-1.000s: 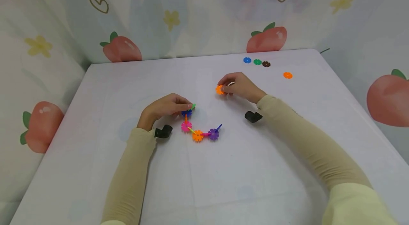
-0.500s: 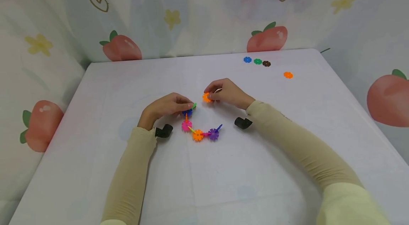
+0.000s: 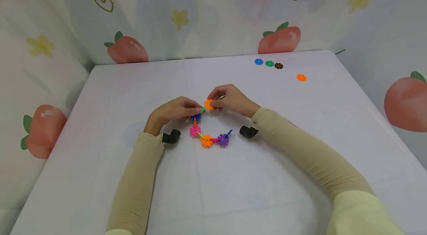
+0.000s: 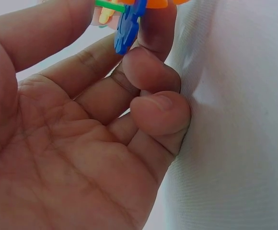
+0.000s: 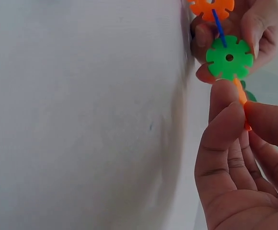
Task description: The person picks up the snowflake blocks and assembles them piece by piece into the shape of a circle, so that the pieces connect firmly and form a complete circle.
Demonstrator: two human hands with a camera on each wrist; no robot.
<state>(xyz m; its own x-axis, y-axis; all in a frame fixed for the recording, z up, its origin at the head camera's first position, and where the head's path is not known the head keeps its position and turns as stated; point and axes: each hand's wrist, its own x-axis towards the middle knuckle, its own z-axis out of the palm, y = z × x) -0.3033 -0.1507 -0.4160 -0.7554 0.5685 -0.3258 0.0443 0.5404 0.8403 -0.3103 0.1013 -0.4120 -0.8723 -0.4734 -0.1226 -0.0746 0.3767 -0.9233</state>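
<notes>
My left hand (image 3: 175, 111) pinches the end of a chain of flower-shaped interlocking discs, with the green disc (image 5: 219, 61) at its thumb and fingertips. The blue disc (image 4: 128, 28) joins the green one and shows between the fingers. Between right thumb and fingertips, my right hand (image 3: 231, 99) holds an orange disc (image 3: 208, 104) edge-on to the green one. In the right wrist view, the orange edge meets the green rim near a notch. From there the chain curves through a pink disc (image 3: 194, 131), an orange disc and a purple disc (image 3: 223, 140) on the table.
At the far right of the white table (image 3: 267, 190) lie loose discs: blue (image 3: 258, 62), green (image 3: 269, 63), brown (image 3: 278, 66) and orange (image 3: 301, 78). Black wrist cameras sit under both wrists. A printed cloth (image 3: 213, 12) hangs behind the table.
My right hand has moved left and slightly nearer, bringing the orange disc from well apart up to the green disc. My left hand and the chain have stayed almost still.
</notes>
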